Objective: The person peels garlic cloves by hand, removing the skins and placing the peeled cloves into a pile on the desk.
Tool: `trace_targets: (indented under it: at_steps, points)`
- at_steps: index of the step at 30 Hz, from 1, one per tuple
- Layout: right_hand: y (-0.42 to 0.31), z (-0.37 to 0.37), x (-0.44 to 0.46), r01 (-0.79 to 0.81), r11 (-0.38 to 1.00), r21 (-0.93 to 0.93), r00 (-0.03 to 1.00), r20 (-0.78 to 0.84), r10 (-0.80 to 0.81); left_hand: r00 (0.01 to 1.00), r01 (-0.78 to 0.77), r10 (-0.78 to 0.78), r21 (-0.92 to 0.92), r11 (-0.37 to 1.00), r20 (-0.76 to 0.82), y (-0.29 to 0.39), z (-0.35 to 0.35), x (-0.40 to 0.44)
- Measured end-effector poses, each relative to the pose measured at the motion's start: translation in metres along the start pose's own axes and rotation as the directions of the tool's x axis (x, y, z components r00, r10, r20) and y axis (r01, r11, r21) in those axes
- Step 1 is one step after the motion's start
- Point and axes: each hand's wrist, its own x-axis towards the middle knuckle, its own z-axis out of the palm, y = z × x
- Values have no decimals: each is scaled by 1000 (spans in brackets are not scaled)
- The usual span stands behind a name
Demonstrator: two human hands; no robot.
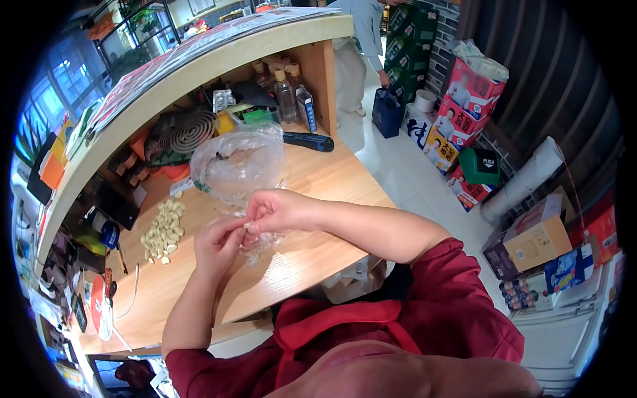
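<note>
My left hand and my right hand meet over the wooden counter, fingertips pinched together. Between them shows a small pale garlic clove, partly covered by the fingers. To the left lies a loose pile of peeled garlic cloves. Thin papery garlic skins are scattered on the wood under and beside my hands. Just beyond my right hand rests a crumpled clear plastic bag with something darker inside that I cannot make out.
A dark blue-handled tool lies right of the bag. Glass bottles and a mosquito coil sit on the shelf. A white cable lies at left. Beyond the counter, a person holds a dark bag near stacked boxes.
</note>
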Motion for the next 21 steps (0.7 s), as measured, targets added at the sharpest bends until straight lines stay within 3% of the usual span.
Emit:
trace_targets:
  at_steps: [2, 4, 7, 11, 17, 21]
  points:
    - [5, -2, 3, 19, 999, -31, 1000, -1, -19, 997, 64, -66, -66, 996, -27, -1, 2, -1]
    - [12, -3, 6, 76, 972, -222, 994, -63, -93, 988, 128, -138, -128, 984, -76, 1, 7, -1]
    - [12, -1, 7, 125, 860, -495, 974, -106, -202, 877, 430, -475, -327, 842, -72, 8, 11, 0]
    - [9, 2, 2, 123, 760, -638, 962, -112, -249, 832, 515, -550, -274, 812, -67, -1, 11, -3]
    - [14, 2, 3, 230, 659, -717, 929, -41, -369, 861, 484, -478, -7, 875, -174, -9, 9, -5]
    - [5, 2, 2, 167, 754, -636, 916, -183, -357, 875, 414, -397, 3, 910, -276, -17, 0, -4]
